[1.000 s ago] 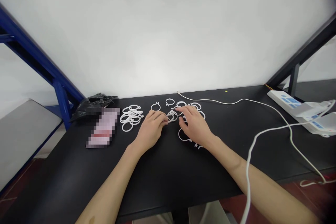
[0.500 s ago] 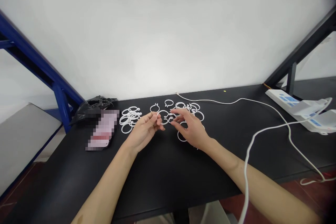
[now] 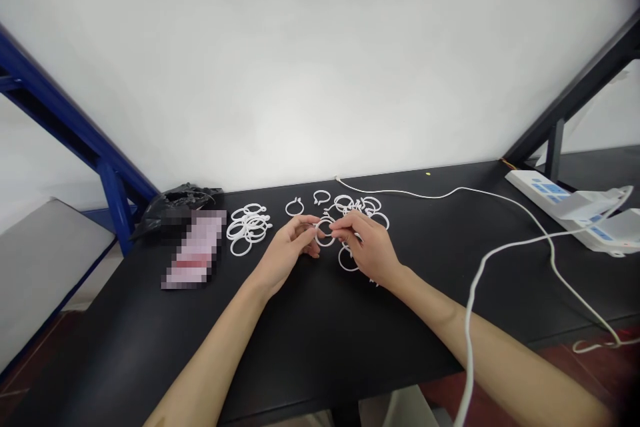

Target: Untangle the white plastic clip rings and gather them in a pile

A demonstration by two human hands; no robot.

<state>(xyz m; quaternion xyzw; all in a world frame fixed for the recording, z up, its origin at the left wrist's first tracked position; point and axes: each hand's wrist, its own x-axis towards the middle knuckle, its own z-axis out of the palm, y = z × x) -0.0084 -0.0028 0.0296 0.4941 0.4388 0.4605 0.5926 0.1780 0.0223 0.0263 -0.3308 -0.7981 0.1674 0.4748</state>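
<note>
Between my two hands is a white plastic ring (image 3: 325,245), held just above the black table. My left hand (image 3: 290,245) pinches its left side between thumb and fingers. The thumb and fingertips of my right hand (image 3: 367,245) close on its right side, hiding that part of the ring. Beyond and under my right hand lies a loose group of similar white rings (image 3: 379,221), some open with small knobbed ends. A pile of white rings (image 3: 241,247) rests to the left of my left hand. Two single open rings (image 3: 295,207) lie behind my hands.
A phone-like pink object (image 3: 195,247), blurred out, lies at the left beside a crumpled black plastic bag (image 3: 170,207). A white cable (image 3: 480,267) loops across the right side, near my right forearm. White devices with blue labels (image 3: 555,197) stand at the far right.
My right hand has closed from a spread pinch onto the ring's right side. My left hand has moved slightly right with the ring, which has turned to face me more fully.
</note>
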